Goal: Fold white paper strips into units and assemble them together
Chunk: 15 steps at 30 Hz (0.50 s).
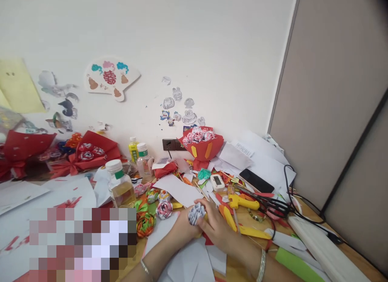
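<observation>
A small folded paper flower (196,214), whitish grey with dark printed lines, sits between my two hands at the front middle of the table. My left hand (184,228) is closed around its lower left side, the fingers partly hidden. My right hand (216,226) curls over from the right, thumb and fingers against the flower's edge. White paper sheets (189,259) lie beneath my wrists. Just left of the hands rest a pink and white paper rose (164,209) and an orange and green paper flower (146,224).
A drink bottle (121,191) stands at left, with red-wrapped bouquets (93,152) behind it. Another red bouquet (201,146) stands by the wall. At right are a yellow glue gun (243,202), a phone (257,181), black cables (279,205) and a white power strip (325,247). Lower left is pixelated.
</observation>
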Each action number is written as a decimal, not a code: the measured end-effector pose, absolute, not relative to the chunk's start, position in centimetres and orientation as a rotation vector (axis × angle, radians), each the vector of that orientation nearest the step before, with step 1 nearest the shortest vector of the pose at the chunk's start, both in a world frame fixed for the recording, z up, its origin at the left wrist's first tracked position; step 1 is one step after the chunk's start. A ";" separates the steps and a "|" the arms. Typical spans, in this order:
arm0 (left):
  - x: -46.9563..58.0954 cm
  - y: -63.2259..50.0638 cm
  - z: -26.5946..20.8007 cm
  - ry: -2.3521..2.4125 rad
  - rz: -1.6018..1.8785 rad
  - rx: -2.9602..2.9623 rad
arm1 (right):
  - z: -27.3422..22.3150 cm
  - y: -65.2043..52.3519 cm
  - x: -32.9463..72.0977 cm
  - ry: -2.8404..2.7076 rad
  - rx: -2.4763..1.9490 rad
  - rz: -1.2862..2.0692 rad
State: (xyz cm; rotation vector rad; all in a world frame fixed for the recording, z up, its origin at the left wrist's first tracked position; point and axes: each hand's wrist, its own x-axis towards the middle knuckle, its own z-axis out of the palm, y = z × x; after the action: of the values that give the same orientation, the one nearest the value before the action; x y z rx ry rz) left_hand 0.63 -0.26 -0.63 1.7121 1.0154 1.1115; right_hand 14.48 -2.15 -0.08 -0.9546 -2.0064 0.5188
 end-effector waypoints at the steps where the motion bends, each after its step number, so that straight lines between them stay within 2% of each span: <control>1: 0.6 -0.2 -0.5 1.045 1.151 1.672 | 0.2 -2.1 14.6 -2.023 -0.967 0.486; 6: -0.1 0.6 -0.3 1.204 1.303 1.452 | 4.8 -3.2 15.0 -2.074 -0.933 0.194; 9: -0.6 1.0 -0.5 1.245 1.306 1.410 | 7.2 -5.5 13.9 -2.652 -0.566 0.196; 12: -0.7 0.9 -0.7 1.264 1.299 1.409 | 6.3 -8.2 12.3 -2.901 -0.265 0.017; 15: -0.7 0.7 -0.7 1.269 1.301 1.424 | 2.7 -10.4 11.1 -2.963 -0.304 0.004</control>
State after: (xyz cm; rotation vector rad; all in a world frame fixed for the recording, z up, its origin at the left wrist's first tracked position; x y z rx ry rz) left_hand -0.72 0.70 -0.73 1.4238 1.2687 1.3014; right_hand 11.13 -10.40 2.71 -0.3040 -2.9627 0.0044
